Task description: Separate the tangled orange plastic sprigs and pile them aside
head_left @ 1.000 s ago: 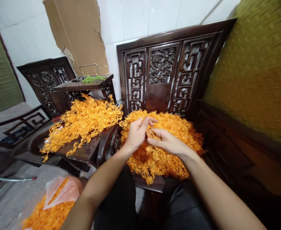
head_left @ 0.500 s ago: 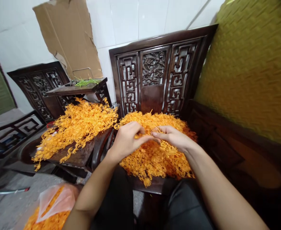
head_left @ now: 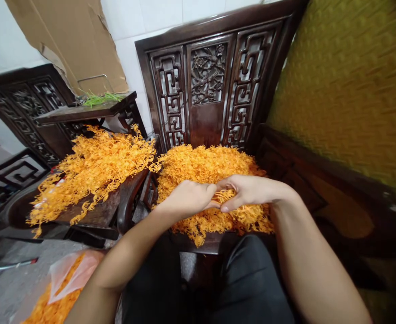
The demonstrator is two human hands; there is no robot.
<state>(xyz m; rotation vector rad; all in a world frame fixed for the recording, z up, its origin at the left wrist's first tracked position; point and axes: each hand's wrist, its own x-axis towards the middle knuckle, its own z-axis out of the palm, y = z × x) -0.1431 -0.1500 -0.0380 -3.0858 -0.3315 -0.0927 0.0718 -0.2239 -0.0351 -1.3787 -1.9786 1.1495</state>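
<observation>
A heap of orange, branching plastic-looking sprigs (head_left: 201,158) covers the seat of the dark carved wooden chair in front of me. Above its near side my two hands meet. My right hand (head_left: 255,191) is curled round a small bunch of orange sprigs (head_left: 224,196), thumb below and fingers above. My left hand (head_left: 191,198) is closed at the left end of that bunch, its fingertips almost touching my right hand. What the left fingers pinch is mostly hidden behind the hand.
A second orange heap (head_left: 108,155) spreads over the chair at left. Green stems (head_left: 101,99) lie on a small wooden table (head_left: 79,112). On the floor at lower left stands a clear bag (head_left: 71,272) of orange pieces. A yellow-green textured cover (head_left: 349,99) rises at right.
My hands have come together, the right one turning so its thumb lies underneath the orange bunch. The whole view has shifted, so the chairs and heaps appear further left and higher.
</observation>
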